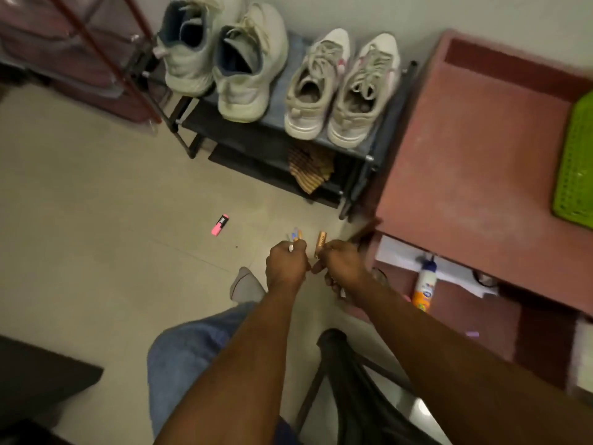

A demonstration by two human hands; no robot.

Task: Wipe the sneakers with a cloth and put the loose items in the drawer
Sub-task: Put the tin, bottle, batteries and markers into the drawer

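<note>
Pink highlighter (220,225) lies loose on the floor, so tidying is only partway. Left hand (285,263) grips a bunch of pens (296,236), right hand (341,263) pinches a copper tube (321,244); drawer (449,303) open just beside; sneakers (288,75) on the rack, wiping unclear.

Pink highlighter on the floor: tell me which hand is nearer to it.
Left. The left hand is below and to the right of the pink highlighter, holding a few pens. The right hand is farther right, beyond the left hand, next to the open drawer.
</note>
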